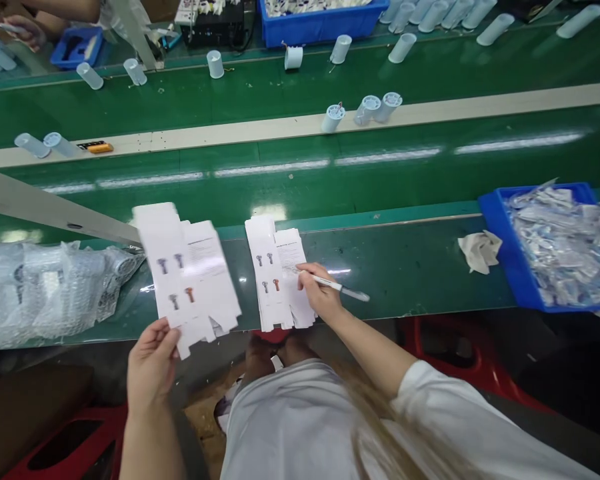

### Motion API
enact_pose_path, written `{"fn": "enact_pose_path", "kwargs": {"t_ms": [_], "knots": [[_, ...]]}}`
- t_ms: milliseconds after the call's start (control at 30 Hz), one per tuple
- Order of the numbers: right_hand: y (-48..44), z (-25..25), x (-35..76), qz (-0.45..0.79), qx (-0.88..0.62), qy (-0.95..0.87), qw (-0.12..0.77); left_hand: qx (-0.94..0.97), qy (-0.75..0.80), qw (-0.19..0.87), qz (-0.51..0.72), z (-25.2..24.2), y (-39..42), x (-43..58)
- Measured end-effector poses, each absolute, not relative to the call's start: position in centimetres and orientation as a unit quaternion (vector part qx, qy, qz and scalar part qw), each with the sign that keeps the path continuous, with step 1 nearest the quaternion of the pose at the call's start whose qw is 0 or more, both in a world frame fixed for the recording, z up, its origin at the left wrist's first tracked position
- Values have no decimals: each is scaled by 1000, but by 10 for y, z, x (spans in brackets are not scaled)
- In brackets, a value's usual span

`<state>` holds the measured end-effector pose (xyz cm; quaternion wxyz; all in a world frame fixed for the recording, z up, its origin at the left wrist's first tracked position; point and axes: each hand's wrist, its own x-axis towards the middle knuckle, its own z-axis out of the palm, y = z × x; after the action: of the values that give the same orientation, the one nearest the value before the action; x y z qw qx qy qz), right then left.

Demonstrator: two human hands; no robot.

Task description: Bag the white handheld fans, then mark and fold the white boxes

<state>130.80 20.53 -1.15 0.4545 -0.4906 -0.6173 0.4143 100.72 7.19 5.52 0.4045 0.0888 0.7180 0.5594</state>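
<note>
Between the thumb and fingers of my left hand (154, 363) is the lower edge of a flat, unfolded white carton (190, 273), printed with small pictures and lines of text. It is raised slightly over the bench's front edge. A stack of matching flat cartons (267, 293) lies on the bench to its right. My right hand (321, 291) is closed around a white pen (337, 287). The pen's tip end points left over the text panel of the stack; whether it touches the paper I cannot tell.
Bubble-wrapped items (50, 287) lie at left below a pale post (55, 207). A blue bin (517, 260) of clear-wrapped pieces and a crumpled tissue (480, 251) are at right. Beyond the green belt (280, 170), light-blue cylinders (333, 118) stand on a pale rail; another person's hand (24, 32) shows top left.
</note>
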Motion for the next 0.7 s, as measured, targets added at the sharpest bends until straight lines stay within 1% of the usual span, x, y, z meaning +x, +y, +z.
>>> {"fn": "enact_pose_path", "kwargs": {"t_ms": [67, 100, 200, 233, 267, 300, 400, 467, 600, 700], "knots": [[213, -22, 1302, 425, -486, -639, 418, 118, 770, 362, 512, 50, 64, 983], [216, -26, 1299, 421, -493, -642, 409, 138, 812, 316, 471, 49, 60, 977], [223, -34, 1292, 383, -532, -642, 399, 222, 906, 60, 355, 46, 52, 991], [225, -35, 1290, 373, -539, -641, 400, 257, 905, -3, 338, 43, 51, 1004], [226, -35, 1289, 368, -541, -642, 401, 304, 891, -18, 336, 39, 51, 1021], [226, -35, 1288, 364, -538, -645, 402, 357, 869, 10, 342, 33, 52, 1039], [226, -36, 1289, 354, -532, -653, 406, 495, 772, 232, 326, 9, 62, 1096], [225, -37, 1289, 343, -533, -656, 410, 515, 749, 309, 280, -8, 73, 1126], [226, -40, 1290, 325, -537, -669, 398, 493, 771, 359, 185, -24, 91, 1153], [226, -37, 1291, 311, -536, -667, 413, 470, 781, 374, 168, -24, 96, 1155]]}}
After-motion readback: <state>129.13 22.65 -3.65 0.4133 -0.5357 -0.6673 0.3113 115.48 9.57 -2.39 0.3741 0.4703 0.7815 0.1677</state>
